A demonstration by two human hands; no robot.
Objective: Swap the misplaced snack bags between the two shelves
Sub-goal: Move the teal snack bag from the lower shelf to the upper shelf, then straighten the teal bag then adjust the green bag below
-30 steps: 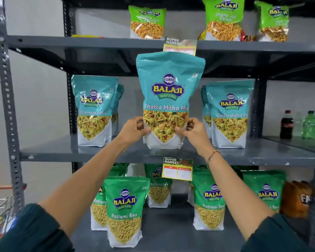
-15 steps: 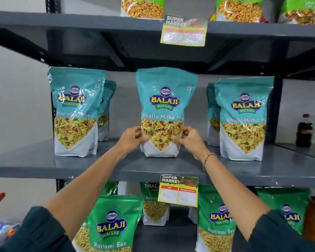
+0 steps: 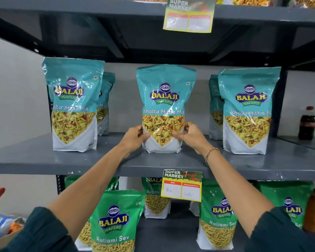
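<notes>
I see a grey painted metal shelf, flat and scuffed at its front lip, with a darker shelf of the same make above it. On the grey shelf I count five glossy teal pouches of Khatta Mitha Mix: the centre pouch, a left pouch with another tucked behind it, and a right pouch with one half hidden behind. Each is a crinkled, stand-up plastic bag with a white base and a clear window showing yellow mix.

Below, I count at least four shiny green Ratlami Sev pouches: a near left one, one further back, one at right and one at far right.

The centre pouch stands upright with its base on the grey shelf. My left hand and right hand are clamped on its lower sides, thumbs on the front window, fingers wrapped behind, both forearms reaching up in dark green sleeves. A beaded bracelet circles the right wrist.

Two paper price tags hang from the shelf lips, one below and one above. A dark cola bottle stands at far right.
</notes>
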